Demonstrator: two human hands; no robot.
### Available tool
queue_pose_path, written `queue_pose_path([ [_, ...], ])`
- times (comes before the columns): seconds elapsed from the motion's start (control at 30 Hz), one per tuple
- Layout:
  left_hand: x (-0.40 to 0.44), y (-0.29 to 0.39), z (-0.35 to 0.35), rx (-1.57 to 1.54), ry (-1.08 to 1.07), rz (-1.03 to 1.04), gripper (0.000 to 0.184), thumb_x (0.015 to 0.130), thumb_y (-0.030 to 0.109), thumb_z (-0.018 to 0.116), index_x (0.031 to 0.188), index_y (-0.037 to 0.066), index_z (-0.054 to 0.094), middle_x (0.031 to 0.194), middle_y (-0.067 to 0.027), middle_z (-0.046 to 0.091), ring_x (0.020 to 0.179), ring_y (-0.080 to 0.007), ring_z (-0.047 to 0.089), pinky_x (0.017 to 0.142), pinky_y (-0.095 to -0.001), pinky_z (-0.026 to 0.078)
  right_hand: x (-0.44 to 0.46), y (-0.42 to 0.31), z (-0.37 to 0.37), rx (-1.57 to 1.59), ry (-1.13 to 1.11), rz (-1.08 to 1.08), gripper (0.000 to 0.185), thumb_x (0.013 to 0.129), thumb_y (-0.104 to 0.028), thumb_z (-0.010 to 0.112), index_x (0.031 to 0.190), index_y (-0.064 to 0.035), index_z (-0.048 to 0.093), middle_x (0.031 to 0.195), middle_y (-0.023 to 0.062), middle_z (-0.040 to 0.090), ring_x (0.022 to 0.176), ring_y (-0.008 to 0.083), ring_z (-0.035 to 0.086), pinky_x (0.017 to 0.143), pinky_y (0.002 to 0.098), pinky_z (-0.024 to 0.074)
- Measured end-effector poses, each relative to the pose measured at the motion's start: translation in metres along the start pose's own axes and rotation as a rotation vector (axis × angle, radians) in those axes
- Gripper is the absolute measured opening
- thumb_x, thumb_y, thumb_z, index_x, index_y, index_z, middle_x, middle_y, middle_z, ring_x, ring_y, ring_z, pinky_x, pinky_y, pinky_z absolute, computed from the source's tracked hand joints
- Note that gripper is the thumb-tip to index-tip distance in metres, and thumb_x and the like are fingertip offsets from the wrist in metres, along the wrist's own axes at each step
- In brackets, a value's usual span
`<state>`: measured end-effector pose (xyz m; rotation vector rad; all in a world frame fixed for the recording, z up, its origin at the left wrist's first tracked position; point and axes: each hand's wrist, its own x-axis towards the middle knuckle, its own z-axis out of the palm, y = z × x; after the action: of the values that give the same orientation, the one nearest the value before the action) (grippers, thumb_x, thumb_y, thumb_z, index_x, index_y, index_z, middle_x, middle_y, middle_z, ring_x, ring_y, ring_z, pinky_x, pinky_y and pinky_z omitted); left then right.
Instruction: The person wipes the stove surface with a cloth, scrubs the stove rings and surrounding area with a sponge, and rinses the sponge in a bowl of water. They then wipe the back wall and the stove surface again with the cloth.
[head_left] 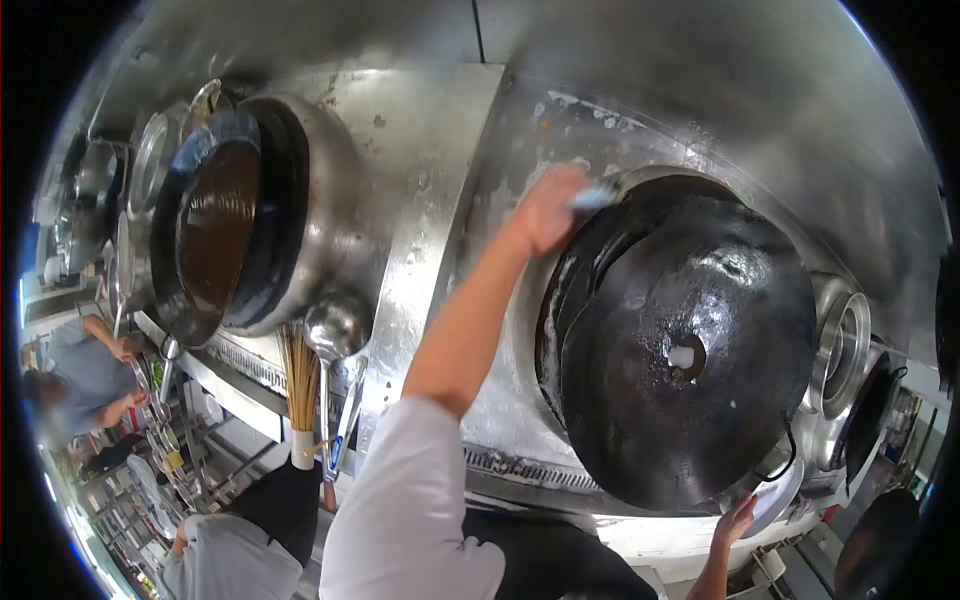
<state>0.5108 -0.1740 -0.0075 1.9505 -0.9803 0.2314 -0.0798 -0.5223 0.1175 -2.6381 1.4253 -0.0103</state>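
My left hand (550,210), its arm stretched over the stove, is closed around a small light-blue object (596,196), blurred, with a darker end like a brush. That end is at the rim of the burner, beside a large black wok (640,410). The wok has a wet, shiny surface, a brown spot near its middle with a white piece (681,357) on it, and a wire loop handle (790,455). Below the wok's lower right edge, my right hand (736,520) grips what appears to be a white dish (778,498), partly hidden.
Another wok (215,225) with brown liquid stands at the left. Near it are a steel ladle (337,325) and a bundle of bamboo sticks (300,385). Metal pots (845,350) stand at the right. Co-workers (235,560) are at the lower left.
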Motion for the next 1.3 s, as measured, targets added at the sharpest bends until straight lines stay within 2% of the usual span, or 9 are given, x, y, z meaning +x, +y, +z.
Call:
queue_pose_path([
  [0.13,-0.112,0.086,-0.061,-0.182,-0.139,-0.521,0.054,0.062,-0.005,0.045,0.113,0.007,0.060,0.117,-0.0173,0.057,0.114,-0.0350,0.048,0.102,-0.0397,0.036,-0.006,-0.020,0.000,0.040,0.049,0.003,0.046,0.099,-0.035,0.033,0.099,0.0063,0.053,0.078,0.0304,0.057,0.073,0.0481,0.053,0.063,0.0515,0.0369],
  [0.43,0.023,0.038,-0.002,-0.095,0.031,-0.115,0.051,0.062,-0.003,0.053,0.112,0.006,0.060,0.116,-0.0176,0.057,0.117,-0.0352,0.048,0.103,-0.0406,0.036,-0.003,-0.011,0.005,0.022,0.048,-0.034,0.046,0.099,-0.037,0.032,0.091,0.0047,0.050,0.068,0.0268,0.052,0.063,0.0448,0.046,0.060,0.0512,0.0325],
  [0.57,-0.101,0.088,-0.053,-0.123,-0.100,-0.563,0.054,0.060,-0.008,0.046,0.110,0.004,0.062,0.109,-0.0220,0.058,0.116,-0.0356,0.048,0.102,-0.0390,0.037,-0.004,-0.015,0.008,0.100,0.073,-0.035,0.045,0.099,-0.037,0.032,0.089,0.0036,0.049,0.064,0.0241,0.050,0.060,0.0416,0.046,0.057,0.0488,0.0323],
  [0.67,-0.063,0.080,-0.043,0.028,-0.032,-0.526,0.053,0.062,-0.004,0.048,0.113,0.005,0.061,0.109,-0.0203,0.059,0.116,-0.0356,0.049,0.102,-0.0401,0.037,-0.003,-0.007,0.009,0.093,0.038,-0.013,0.044,0.099,-0.036,0.032,0.089,0.0033,0.049,0.063,0.0244,0.048,0.058,0.0411,0.043,0.057,0.0484,0.0316],
  [0.8,0.069,0.023,0.012,-0.259,0.037,0.012,0.048,0.067,0.001,0.052,0.114,0.008,0.061,0.118,-0.0178,0.057,0.118,-0.0347,0.047,0.103,-0.0402,0.035,-0.004,-0.017,0.005,0.045,0.048,-0.009,0.043,0.099,-0.034,0.033,0.089,0.0042,0.049,0.065,0.0270,0.046,0.059,0.0416,0.042,0.058,0.0490,0.0305],
  [1.0,-0.021,0.013,-0.021,-0.401,-0.209,-0.196,0.042,0.072,0.002,0.052,0.113,0.007,0.063,0.120,-0.0127,0.059,0.112,-0.0330,0.054,0.103,-0.0396,0.038,-0.004,0.009,0.017,0.041,0.109,-0.012,0.045,0.099,-0.036,0.034,0.095,0.0050,0.053,0.072,0.0241,0.057,0.066,0.0413,0.052,0.062,0.0463,0.0384],
  [1.1,0.040,0.027,-0.030,-0.031,-0.340,0.048,0.043,0.072,-0.007,0.049,0.110,0.006,0.063,0.113,-0.0148,0.062,0.111,-0.0311,0.056,0.101,-0.0402,0.041,-0.005,-0.001,0.004,0.040,-0.057,0.082,0.042,0.099,-0.030,0.035,0.097,0.0077,0.053,0.080,0.0304,0.055,0.072,0.0484,0.050,0.065,0.0502,0.0368],
  [1.23,0.157,-0.004,0.088,-0.123,-0.396,0.184,0.052,0.071,-0.005,0.047,0.120,0.009,0.057,0.119,-0.0152,0.059,0.114,-0.0334,0.053,0.100,-0.0413,0.041,-0.007,0.009,0.011,-0.022,0.178,-0.090,0.042,0.099,-0.030,0.036,0.100,0.0081,0.054,0.079,0.0296,0.056,0.070,0.0465,0.052,0.063,0.0485,0.0389],
  [1.3,0.167,0.015,0.069,-0.164,-0.423,0.111,0.052,0.071,-0.006,0.046,0.119,0.010,0.058,0.118,-0.0152,0.060,0.113,-0.0335,0.054,0.100,-0.0415,0.041,-0.003,0.007,0.005,-0.043,-0.094,0.138,0.044,0.099,-0.031,0.036,0.102,0.0092,0.054,0.080,0.0297,0.056,0.070,0.0459,0.052,0.063,0.0480,0.0391],
])
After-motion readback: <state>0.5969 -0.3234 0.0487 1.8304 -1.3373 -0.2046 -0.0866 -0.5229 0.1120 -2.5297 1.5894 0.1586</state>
